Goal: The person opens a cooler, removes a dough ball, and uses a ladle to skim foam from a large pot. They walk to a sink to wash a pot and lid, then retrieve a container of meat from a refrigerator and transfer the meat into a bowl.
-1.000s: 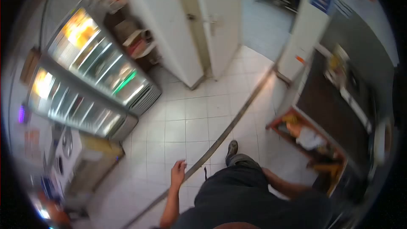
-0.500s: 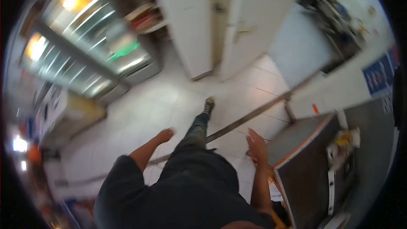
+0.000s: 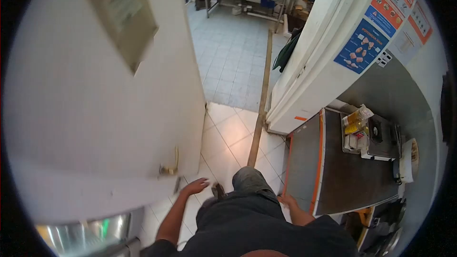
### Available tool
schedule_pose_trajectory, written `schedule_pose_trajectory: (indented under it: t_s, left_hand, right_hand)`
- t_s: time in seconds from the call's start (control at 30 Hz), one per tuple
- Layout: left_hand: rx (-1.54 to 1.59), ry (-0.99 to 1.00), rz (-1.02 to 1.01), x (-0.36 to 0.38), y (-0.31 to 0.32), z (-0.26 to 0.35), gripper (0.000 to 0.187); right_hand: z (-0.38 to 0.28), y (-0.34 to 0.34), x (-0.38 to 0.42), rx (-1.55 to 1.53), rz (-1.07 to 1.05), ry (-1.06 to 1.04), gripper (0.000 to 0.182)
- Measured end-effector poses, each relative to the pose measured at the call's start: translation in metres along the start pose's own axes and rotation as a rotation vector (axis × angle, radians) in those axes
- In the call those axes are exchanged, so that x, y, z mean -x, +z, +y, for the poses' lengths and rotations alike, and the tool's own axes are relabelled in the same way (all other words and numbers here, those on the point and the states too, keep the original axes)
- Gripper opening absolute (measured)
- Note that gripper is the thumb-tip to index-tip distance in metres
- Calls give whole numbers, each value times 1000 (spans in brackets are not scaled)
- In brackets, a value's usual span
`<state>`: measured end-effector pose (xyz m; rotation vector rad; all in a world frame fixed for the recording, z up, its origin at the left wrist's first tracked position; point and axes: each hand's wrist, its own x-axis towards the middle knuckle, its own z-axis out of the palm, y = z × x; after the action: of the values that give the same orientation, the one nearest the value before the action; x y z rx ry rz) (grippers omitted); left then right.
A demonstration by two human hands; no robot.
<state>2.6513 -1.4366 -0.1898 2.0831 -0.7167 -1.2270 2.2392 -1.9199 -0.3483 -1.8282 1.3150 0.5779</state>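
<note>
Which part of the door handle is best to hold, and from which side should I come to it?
Grip the long bar of the door handle, likely with the left hand, which is nearer. Come from the handle's open side, facing the white door, and curl the fingers behind the bar: it appears to stand off the door on a short neck at one end.

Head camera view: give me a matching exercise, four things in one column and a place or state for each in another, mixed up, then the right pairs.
Things
1. White door
2. Blue rectangular poster
3. Flat metal stove with round burner
4. Long narrow brown strip

Places and states
A. On the dark brown countertop
B. Running along the tiled floor
C. Stands open, at the left
D. Fixed to the white wall

Pairs: 1-C, 2-D, 3-A, 4-B
</note>
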Motion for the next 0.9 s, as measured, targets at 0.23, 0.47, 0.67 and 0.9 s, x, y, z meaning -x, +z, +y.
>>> schedule_pose_trajectory:
  t_s: [0.23,0.47,0.67,0.9]
  left_hand:
    - [273,318,74,-262,-185,263,50]
    - [135,-314,306,-468,-247,-11,52]
    - [828,-785,154,-466,-388,25,55]
    - [914,-733,175,-719,-547,52,50]
  right_hand:
    - [-129,-90,10,35,-245,432,45]
    - [-370,-148,-269,513,-198,-194,40]
    - [-795,-277,-442,-308,20,-628,42]
    - [-1054,-387,-522,43,-41,-861,40]
